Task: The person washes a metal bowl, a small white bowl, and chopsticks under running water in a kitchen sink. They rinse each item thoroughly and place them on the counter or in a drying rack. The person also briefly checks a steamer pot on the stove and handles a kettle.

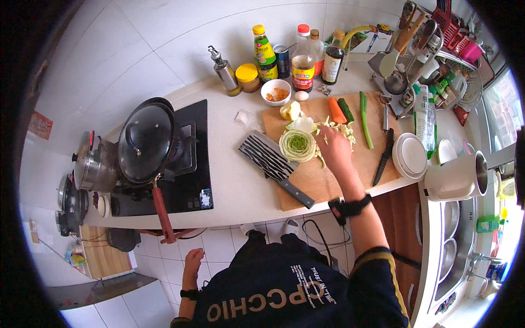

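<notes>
My right hand [336, 149] reaches over the wooden cutting board [305, 180], its fingertips at the shredded cabbage [346, 132]. Whether they grip any shreds is hidden. Left of it sits a cut cabbage piece [298, 146], its green, ringed cut face upward. A cleaver [268, 153] with a black-striped blade lies across the board's left edge, handle toward me. Farther back are a pale yellow vegetable chunk [290, 110], a carrot piece [337, 110], a cucumber piece [345, 110] and a green onion stalk [366, 119]. My left hand [194, 261] hangs beside my body, away from the counter, fingers curled.
A lidded wok [145, 141] stands on the black gas hob [192, 164], its red handle overhanging the counter edge. Behind the board are an egg [301, 95], a bowl [264, 88] of orange pieces and several bottles [303, 67]. A black knife [384, 158] and stacked white bowls [410, 156] lie right.
</notes>
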`<state>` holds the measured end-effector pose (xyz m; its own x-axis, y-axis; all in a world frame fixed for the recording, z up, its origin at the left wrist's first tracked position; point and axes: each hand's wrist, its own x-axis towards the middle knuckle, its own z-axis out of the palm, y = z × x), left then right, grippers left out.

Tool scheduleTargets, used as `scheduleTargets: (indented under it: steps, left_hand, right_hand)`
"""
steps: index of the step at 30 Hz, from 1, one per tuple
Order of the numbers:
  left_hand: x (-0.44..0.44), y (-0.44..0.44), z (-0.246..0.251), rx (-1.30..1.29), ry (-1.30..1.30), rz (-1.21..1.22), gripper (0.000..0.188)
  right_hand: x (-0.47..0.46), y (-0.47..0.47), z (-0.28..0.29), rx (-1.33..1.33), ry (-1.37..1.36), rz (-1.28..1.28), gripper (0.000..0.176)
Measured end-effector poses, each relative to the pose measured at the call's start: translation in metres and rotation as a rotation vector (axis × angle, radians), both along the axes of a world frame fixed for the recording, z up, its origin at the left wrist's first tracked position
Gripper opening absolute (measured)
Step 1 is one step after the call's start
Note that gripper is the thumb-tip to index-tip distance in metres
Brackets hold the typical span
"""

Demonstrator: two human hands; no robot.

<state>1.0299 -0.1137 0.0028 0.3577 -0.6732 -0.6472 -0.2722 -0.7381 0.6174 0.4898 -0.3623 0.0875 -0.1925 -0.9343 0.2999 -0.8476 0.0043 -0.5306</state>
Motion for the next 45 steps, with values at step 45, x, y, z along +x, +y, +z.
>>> scheduleTargets:
  steps: [45]
  left_hand:
    - [-0.332, -0.302, 0.091, -0.740, 0.321, -1.231, 0.054]
  right_hand:
    - [0.059, 0.061, 0.004, -0.345, -0.270, 0.241, 0.029]
